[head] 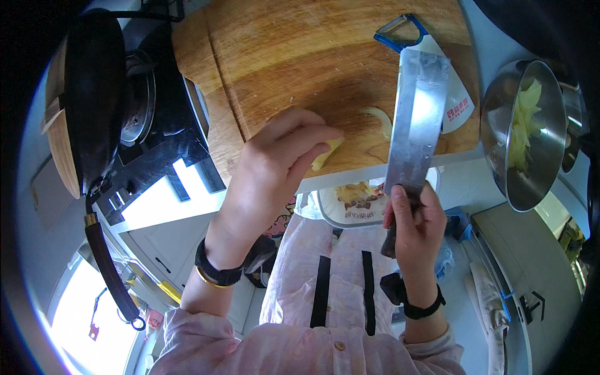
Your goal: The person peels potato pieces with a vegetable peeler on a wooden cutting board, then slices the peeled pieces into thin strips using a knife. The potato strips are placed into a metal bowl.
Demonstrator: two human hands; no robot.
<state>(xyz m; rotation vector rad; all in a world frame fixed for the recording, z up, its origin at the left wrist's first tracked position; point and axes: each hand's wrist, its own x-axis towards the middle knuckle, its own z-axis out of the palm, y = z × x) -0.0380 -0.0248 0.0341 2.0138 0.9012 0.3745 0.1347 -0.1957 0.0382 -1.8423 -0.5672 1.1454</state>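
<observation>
My right hand (415,220) grips the handle of a steel cleaver (417,117). Its wet, broad blade is raised over the right side of a wooden cutting board (290,51). At the board's near edge, my left hand (290,145) pinches a pale yellow vegetable piece (326,154), probably potato, between thumb and fingers; part of it is hidden. Between that piece and the blade lies a thin curved slice (378,119). A peeler (401,33) with a blue head and a white, printed handle rests on the board, partly behind the blade.
Right of the board, a tilted-looking steel bowl (499,126) contains pale yellow slices (526,126). A white bin (365,222) with peelings sits below the board's front edge. A black wok (96,93) stands at left by the black cooktop (154,164), its long handle (110,267) sticking out.
</observation>
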